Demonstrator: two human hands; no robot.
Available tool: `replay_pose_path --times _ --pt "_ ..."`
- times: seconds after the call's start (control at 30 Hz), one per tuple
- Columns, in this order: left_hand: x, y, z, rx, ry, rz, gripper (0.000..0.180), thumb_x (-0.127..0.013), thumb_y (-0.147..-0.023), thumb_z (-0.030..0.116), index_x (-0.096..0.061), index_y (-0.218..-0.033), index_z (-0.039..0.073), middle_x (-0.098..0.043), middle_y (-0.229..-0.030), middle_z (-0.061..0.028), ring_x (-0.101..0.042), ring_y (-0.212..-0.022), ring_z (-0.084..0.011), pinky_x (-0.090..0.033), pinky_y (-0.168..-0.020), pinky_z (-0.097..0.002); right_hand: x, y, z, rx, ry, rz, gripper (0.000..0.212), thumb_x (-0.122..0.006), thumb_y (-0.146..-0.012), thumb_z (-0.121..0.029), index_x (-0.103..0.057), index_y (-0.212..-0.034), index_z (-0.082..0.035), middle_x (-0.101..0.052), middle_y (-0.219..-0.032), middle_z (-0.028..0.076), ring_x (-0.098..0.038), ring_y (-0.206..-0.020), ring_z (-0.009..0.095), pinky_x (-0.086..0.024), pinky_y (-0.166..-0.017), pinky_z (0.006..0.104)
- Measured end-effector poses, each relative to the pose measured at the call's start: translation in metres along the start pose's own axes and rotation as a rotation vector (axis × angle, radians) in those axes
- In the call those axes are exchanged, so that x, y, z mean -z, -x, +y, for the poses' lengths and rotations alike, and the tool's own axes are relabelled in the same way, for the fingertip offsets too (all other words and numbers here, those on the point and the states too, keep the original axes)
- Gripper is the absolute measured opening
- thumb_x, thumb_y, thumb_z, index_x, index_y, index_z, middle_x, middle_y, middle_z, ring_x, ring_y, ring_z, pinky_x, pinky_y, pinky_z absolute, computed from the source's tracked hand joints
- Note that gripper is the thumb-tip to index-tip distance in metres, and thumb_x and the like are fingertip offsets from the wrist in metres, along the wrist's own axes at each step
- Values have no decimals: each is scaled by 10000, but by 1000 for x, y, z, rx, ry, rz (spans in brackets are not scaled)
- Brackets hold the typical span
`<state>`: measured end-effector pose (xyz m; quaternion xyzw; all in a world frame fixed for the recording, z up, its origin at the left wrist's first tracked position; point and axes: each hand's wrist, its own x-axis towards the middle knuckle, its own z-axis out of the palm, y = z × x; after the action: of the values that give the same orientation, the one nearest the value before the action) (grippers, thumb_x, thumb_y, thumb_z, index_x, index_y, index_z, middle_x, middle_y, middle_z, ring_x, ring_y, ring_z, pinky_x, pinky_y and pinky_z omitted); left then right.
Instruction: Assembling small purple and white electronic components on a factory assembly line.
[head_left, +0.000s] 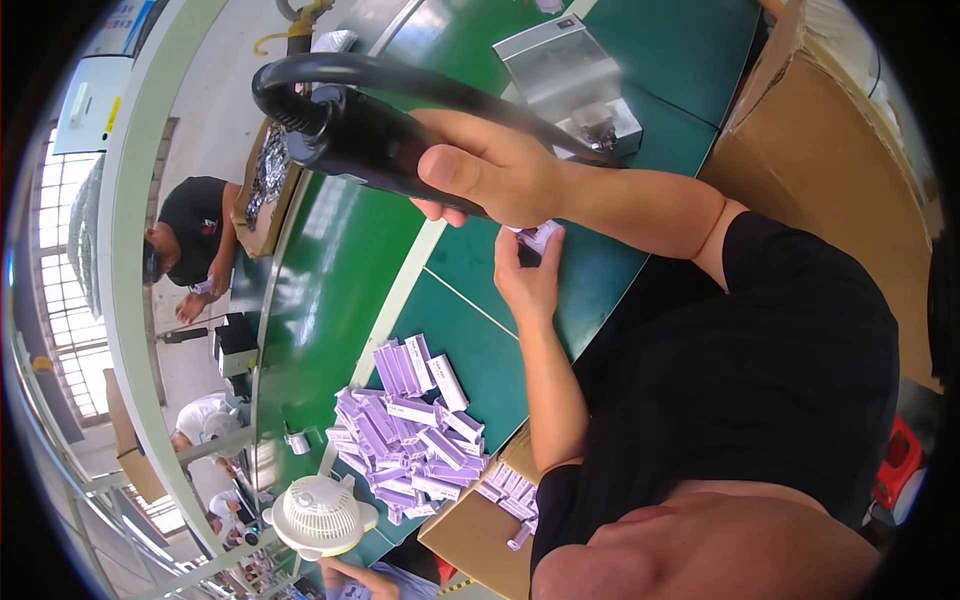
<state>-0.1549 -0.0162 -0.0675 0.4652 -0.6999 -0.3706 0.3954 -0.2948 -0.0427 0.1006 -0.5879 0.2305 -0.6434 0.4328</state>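
My right hand (495,170) is wrapped around a thick black electric screwdriver (385,140), its cable looping back over my wrist. The tool's tip is hidden behind my hand. Just below it, my left hand (530,285) pinches a small lilac part (540,237) with a dark spot beside the thumb. How far the tool reaches toward this part cannot be seen. On the green worktable (475,300), left of my left forearm, lies a heap of long lilac housings (410,440) with white faces, several lined up at its top.
A silver machine with a clear cover (560,65) stands beyond my right arm. A green conveyor (335,250) runs along the table. Cardboard boxes stand at the right (820,150) and below (480,555), the lower holding lilac parts. A white fan (320,515) sits near the heap. Co-workers (195,235) work across.
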Motion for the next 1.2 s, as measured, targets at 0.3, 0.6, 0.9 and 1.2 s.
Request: replay_pose_path --times 0.3,0.6,0.9,1.2 --pt "7 0 -4 -35 -29 22 387 -917 -825 183 -712 -1119 38 -716 -1019 -71 -668 -946 -188 -540 -867 -325 2 14 47 -44 -292 0 590 -676 -1042 -504 -609 -1367 -16 -648 -855 31 -590 -705 78 -498 -634 244" --pt "6 0 -5 -162 19 135 571 -918 -742 137 -680 -1254 54 -710 -1158 -136 -698 -1057 -330 -560 -931 -389 5 1 27 -52 -82 1 1129 -541 -852 -910 -431 -1436 50 -556 -813 10 -521 -618 77 -396 -559 218" --pt "9 5 -3 -128 36 77 643 -909 -736 149 -638 -1308 35 -669 -1301 -163 -617 -1211 -401 -508 -1044 -450 7 0 30 -9 -93 -28 1136 -497 -907 -885 -407 -1509 75 -545 -788 9 -506 -593 78 -395 -542 226" --pt "8 4 -6 -155 -15 110 640 -922 -745 161 -650 -1308 22 -682 -1268 -159 -665 -1176 -366 -538 -1010 -414 33 -34 -12 186 -374 -177 887 -381 -1086 -649 -331 -1560 99 -499 -860 42 -498 -684 108 -407 -615 257"
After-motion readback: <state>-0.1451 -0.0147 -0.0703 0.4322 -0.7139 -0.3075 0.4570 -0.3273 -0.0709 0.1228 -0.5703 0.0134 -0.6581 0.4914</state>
